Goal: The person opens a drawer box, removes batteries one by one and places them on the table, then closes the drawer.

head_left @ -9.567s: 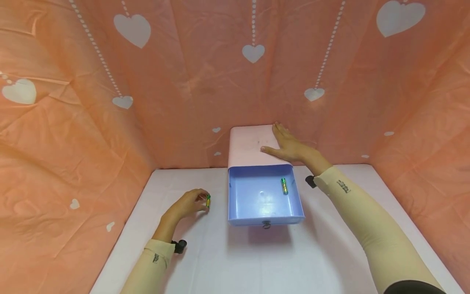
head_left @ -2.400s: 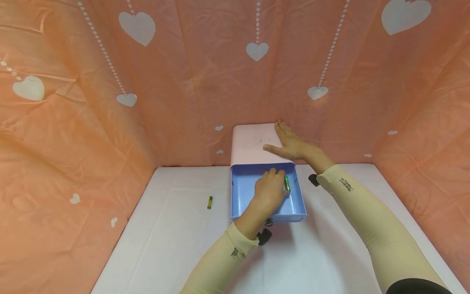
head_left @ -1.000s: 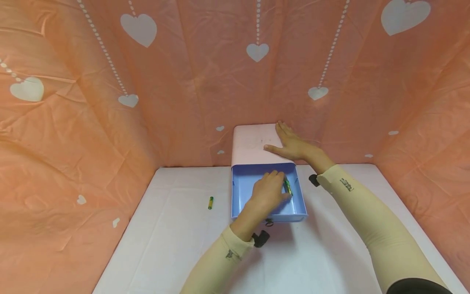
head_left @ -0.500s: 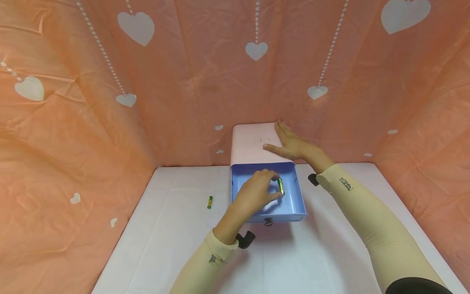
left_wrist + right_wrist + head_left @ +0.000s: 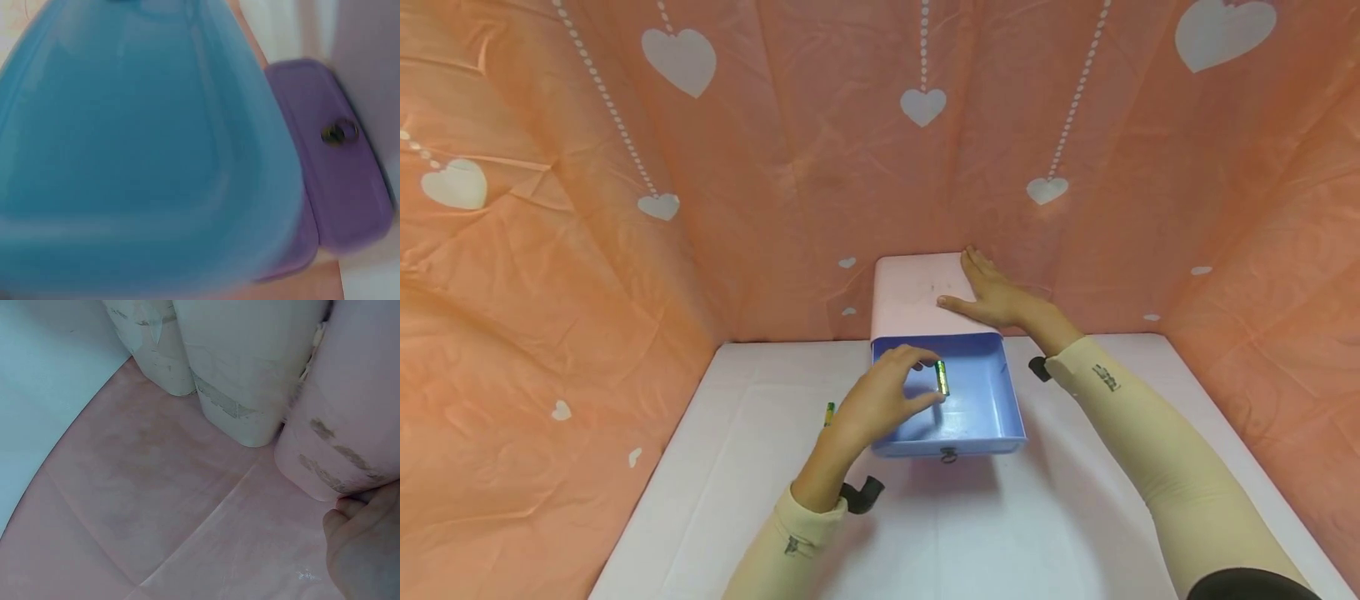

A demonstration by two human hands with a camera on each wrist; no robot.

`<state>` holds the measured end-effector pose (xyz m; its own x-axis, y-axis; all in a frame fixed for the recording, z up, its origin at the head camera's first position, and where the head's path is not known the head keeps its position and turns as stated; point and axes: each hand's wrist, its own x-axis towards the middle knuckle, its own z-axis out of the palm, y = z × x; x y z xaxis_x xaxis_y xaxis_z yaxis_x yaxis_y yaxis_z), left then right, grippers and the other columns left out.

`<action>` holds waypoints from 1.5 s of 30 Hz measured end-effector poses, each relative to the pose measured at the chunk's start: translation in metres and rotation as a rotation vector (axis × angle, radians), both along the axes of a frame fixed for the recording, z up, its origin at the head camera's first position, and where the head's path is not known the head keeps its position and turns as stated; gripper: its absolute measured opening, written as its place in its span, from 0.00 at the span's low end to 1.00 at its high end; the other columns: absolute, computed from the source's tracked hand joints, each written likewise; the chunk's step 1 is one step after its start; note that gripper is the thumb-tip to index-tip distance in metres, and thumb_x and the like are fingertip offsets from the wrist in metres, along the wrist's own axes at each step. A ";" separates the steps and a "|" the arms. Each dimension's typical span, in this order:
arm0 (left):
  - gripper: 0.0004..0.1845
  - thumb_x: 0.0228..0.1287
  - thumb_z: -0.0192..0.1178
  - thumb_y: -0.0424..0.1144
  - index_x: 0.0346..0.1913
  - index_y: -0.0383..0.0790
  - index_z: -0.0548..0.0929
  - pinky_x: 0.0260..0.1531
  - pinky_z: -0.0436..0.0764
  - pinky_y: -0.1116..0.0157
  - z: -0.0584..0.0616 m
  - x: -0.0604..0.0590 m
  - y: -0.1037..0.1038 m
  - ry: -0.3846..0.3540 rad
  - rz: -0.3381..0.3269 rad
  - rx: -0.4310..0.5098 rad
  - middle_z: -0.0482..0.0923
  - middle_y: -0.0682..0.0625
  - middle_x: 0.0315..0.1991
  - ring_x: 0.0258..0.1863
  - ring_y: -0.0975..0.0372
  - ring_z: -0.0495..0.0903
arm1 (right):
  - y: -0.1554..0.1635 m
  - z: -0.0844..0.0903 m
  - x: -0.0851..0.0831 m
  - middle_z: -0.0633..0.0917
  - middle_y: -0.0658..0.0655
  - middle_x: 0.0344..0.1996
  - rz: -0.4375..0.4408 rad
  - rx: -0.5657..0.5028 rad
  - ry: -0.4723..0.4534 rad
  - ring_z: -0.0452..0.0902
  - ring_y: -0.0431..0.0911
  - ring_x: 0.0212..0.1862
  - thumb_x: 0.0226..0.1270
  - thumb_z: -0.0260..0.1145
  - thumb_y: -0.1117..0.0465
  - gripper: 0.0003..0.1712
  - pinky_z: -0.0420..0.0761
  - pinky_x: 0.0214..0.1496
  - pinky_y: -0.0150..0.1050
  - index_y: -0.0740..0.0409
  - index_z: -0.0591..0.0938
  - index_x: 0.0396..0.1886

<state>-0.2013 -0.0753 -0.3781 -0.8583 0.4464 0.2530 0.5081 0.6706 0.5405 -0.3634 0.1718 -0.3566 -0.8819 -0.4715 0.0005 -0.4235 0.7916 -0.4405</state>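
My left hand (image 5: 876, 400) pinches a green and gold battery (image 5: 942, 378) between thumb and fingertips, over the pulled-out blue drawer (image 5: 977, 417). On the white table left of the drawer lies a second battery (image 5: 829, 414), partly covered by the left hand. My right hand (image 5: 988, 296) rests with straight fingers on the top and right edge of the pink drawer cabinet (image 5: 910, 296). In the right wrist view, the right hand's fingers (image 5: 356, 531) lie along the pink casing (image 5: 337, 437). The blue drawer fills much of the left wrist view, hiding the left hand there.
A metal ring pull (image 5: 949, 456) hangs on the blue drawer's front. Below it, a purple drawer (image 5: 337, 181) with its own ring shows in the left wrist view. An orange cloth with white hearts (image 5: 805, 167) stands behind and beside the table (image 5: 745, 467).
One battery, held in the left hand at first, now lies on the table. The left hand has since taken the other from the drawer's right side and moved left with it. The right hand stays.
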 end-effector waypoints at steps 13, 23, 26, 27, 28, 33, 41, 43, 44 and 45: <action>0.28 0.66 0.78 0.43 0.66 0.43 0.82 0.63 0.82 0.50 0.002 0.005 -0.042 0.010 0.076 0.054 0.83 0.48 0.60 0.60 0.52 0.81 | 0.001 -0.003 -0.002 0.29 0.61 0.87 -0.006 -0.002 -0.001 0.23 0.58 0.87 0.75 0.52 0.22 0.68 0.36 0.87 0.62 0.62 0.32 0.87; 0.29 0.63 0.80 0.40 0.65 0.40 0.82 0.63 0.83 0.50 -0.005 0.004 -0.070 0.081 0.102 0.065 0.83 0.48 0.61 0.58 0.53 0.82 | 0.001 -0.004 -0.002 0.28 0.60 0.87 -0.008 -0.008 -0.001 0.22 0.57 0.87 0.75 0.52 0.22 0.68 0.35 0.87 0.62 0.62 0.32 0.87; 0.28 0.64 0.79 0.40 0.65 0.40 0.83 0.62 0.83 0.51 -0.010 0.003 -0.077 0.091 0.108 0.055 0.83 0.48 0.60 0.58 0.53 0.83 | 0.001 -0.004 -0.001 0.28 0.59 0.87 -0.008 -0.009 0.002 0.22 0.57 0.87 0.74 0.52 0.21 0.68 0.35 0.87 0.62 0.61 0.32 0.87; 0.28 0.64 0.80 0.41 0.65 0.40 0.83 0.61 0.83 0.51 -0.010 0.004 -0.079 0.090 0.114 0.054 0.84 0.48 0.59 0.57 0.53 0.83 | 0.002 -0.004 -0.001 0.28 0.59 0.87 -0.008 -0.008 0.003 0.22 0.57 0.87 0.74 0.52 0.21 0.68 0.35 0.87 0.62 0.61 0.32 0.87; 0.28 0.64 0.80 0.41 0.65 0.40 0.83 0.61 0.83 0.50 -0.011 0.004 -0.082 0.087 0.122 0.050 0.84 0.48 0.59 0.57 0.53 0.83 | 0.002 -0.004 -0.001 0.28 0.59 0.87 -0.008 -0.007 0.003 0.22 0.57 0.87 0.74 0.52 0.21 0.68 0.35 0.87 0.63 0.61 0.32 0.87; 0.28 0.64 0.79 0.40 0.65 0.37 0.83 0.61 0.84 0.49 -0.013 0.001 -0.093 0.088 0.127 0.056 0.84 0.44 0.58 0.57 0.51 0.83 | 0.003 -0.004 -0.002 0.28 0.60 0.87 -0.006 -0.011 0.002 0.22 0.58 0.87 0.75 0.52 0.22 0.68 0.35 0.87 0.63 0.62 0.32 0.87; 0.28 0.64 0.79 0.37 0.64 0.36 0.83 0.61 0.84 0.47 -0.025 -0.008 -0.113 0.081 0.129 0.074 0.84 0.43 0.58 0.57 0.48 0.84 | 0.003 -0.005 -0.003 0.28 0.60 0.87 0.001 -0.020 -0.003 0.21 0.57 0.87 0.74 0.52 0.22 0.68 0.34 0.87 0.63 0.62 0.32 0.87; 0.28 0.64 0.79 0.37 0.64 0.35 0.82 0.61 0.84 0.47 -0.030 -0.011 -0.120 0.070 0.126 0.074 0.84 0.42 0.58 0.57 0.48 0.84 | 0.003 -0.005 -0.003 0.28 0.60 0.87 0.001 -0.021 -0.007 0.21 0.57 0.87 0.74 0.52 0.22 0.68 0.34 0.87 0.63 0.61 0.32 0.87; 0.27 0.64 0.78 0.37 0.64 0.35 0.82 0.61 0.84 0.47 -0.033 -0.013 -0.123 0.058 0.125 0.074 0.84 0.42 0.58 0.57 0.47 0.84 | 0.002 -0.005 -0.003 0.28 0.60 0.87 0.001 -0.019 -0.006 0.21 0.57 0.87 0.74 0.52 0.22 0.68 0.34 0.87 0.63 0.62 0.32 0.87; 0.27 0.65 0.78 0.37 0.64 0.35 0.82 0.61 0.84 0.47 -0.035 -0.015 -0.127 0.048 0.125 0.069 0.84 0.43 0.58 0.57 0.47 0.84 | 0.002 -0.005 -0.003 0.28 0.60 0.87 0.002 -0.018 -0.005 0.21 0.57 0.87 0.75 0.52 0.22 0.68 0.34 0.87 0.63 0.62 0.32 0.87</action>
<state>-0.2166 -0.2019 -0.4135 -0.8923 0.3174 0.3210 0.4493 0.6923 0.5646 -0.3666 0.1743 -0.3613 -0.8807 -0.4736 0.0047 -0.4233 0.7827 -0.4564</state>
